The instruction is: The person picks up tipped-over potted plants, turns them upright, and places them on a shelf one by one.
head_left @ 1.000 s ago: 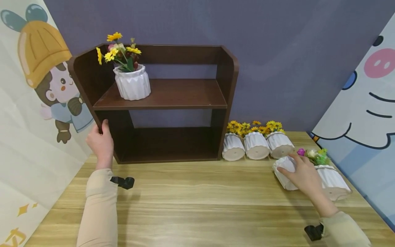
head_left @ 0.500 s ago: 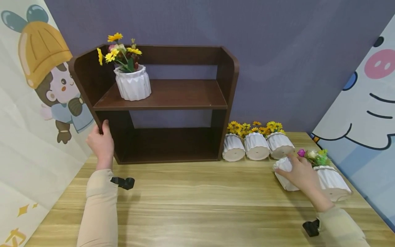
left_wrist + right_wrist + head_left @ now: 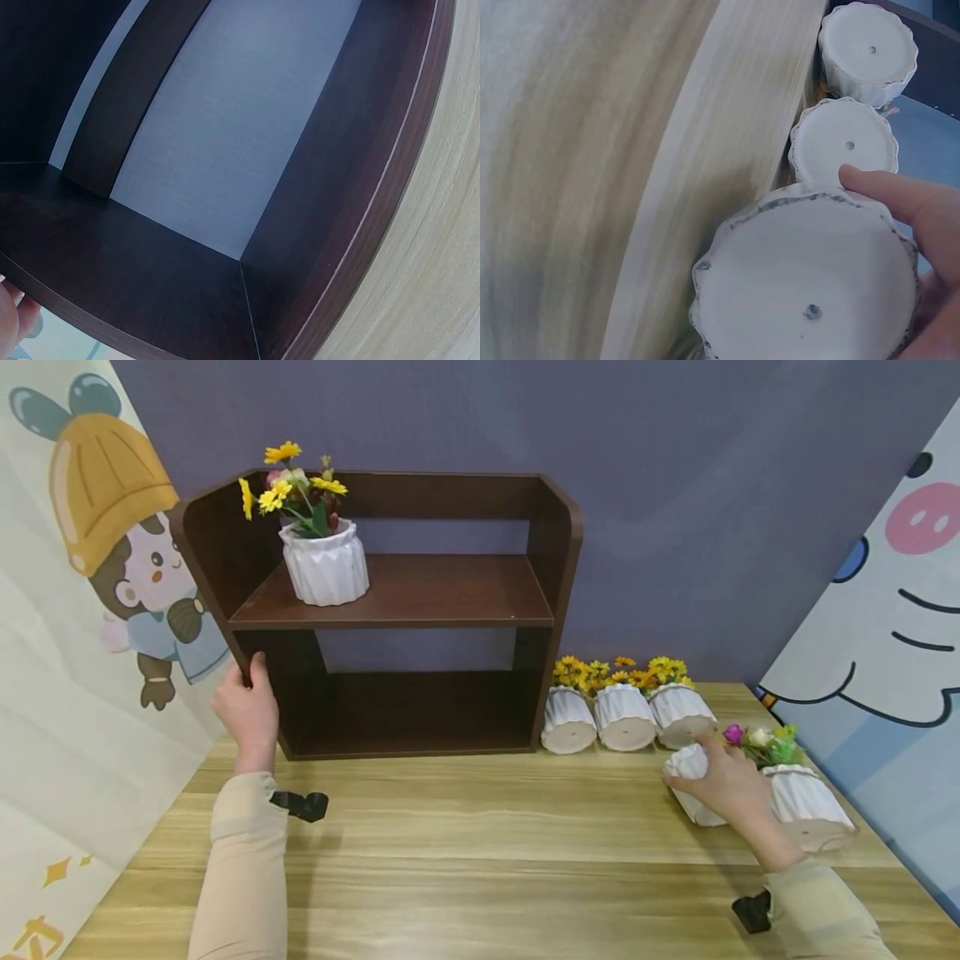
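Note:
A dark brown two-tier shelf (image 3: 390, 589) stands at the back left, and my left hand (image 3: 251, 714) grips the front edge of its left side panel, thumb on the inner face. In the left wrist view only a few fingertips (image 3: 22, 315) show past the panel. At the right, my right hand (image 3: 735, 785) holds a white fluted flowerpot (image 3: 688, 767) that lies tipped over, its flat base (image 3: 802, 262) facing the right wrist camera. My thumb lies over the pot's edge; the other fingers are mostly hidden behind it. Beside this hand lies another white flowerpot (image 3: 806, 802).
An upright pot with yellow flowers (image 3: 326, 564) stands on the shelf's upper tier, at its left. Several white pots (image 3: 624, 718) with yellow flowers lie on their sides right of the shelf. Pink, white and green flowers (image 3: 761, 742) show behind my right hand. Wooden tabletop (image 3: 480, 860) spreads in front.
My right hand has shifted slightly left, its thumb coming further over the tipped flowerpot, which has stayed nearly in place. The left hand keeps its grip on the shelf.

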`<state>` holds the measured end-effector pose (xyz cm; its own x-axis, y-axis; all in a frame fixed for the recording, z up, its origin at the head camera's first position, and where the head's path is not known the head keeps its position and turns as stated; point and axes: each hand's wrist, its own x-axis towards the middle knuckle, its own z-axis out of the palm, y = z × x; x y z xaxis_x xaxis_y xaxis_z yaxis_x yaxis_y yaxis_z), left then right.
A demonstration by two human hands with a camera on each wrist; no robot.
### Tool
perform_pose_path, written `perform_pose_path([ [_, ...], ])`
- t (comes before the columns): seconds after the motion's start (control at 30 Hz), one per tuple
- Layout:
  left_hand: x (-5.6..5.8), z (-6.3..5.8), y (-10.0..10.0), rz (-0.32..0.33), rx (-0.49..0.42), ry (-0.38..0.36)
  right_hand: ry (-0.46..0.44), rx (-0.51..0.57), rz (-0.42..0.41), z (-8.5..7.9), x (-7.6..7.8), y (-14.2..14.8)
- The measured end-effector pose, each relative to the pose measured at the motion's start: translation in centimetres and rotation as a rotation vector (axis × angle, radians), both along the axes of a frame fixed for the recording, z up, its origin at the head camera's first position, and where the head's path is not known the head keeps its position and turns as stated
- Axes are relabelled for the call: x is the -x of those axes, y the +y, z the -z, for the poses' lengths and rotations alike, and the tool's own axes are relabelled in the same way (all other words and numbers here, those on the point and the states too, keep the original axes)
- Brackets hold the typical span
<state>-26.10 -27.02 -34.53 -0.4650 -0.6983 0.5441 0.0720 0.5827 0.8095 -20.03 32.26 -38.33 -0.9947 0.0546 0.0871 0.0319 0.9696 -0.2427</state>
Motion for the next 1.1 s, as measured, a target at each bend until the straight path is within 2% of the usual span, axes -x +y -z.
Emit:
perform_pose_path([
  [0.2, 0.0, 0.0, 0.0, 0.000, 0.001, 0.007, 0.064, 0.011, -0.015, 0.2, -0.2, 0.0],
  [0.47, 0.0, -0.1, 0.1, -0.005, -0.009, -0.002, 0.107, 0.021, -0.024, 0.0, -0.7, -0.3],
  [0.63, -0.1, -0.1, 0.0, -0.002, -0.007, 0.004, 0.180, 0.047, -0.027, -0.2, -1.3, -0.6],
  [0.87, -0.2, -0.1, 0.1, -0.003, 0.004, 0.005, 0.224, 0.108, 0.013, -0.2, -1.7, -1.0],
  [1.1, -0.1, -0.1, 0.1, -0.008, 0.006, 0.007, 0.266, 0.197, 0.056, 0.1, -1.5, -1.1],
])
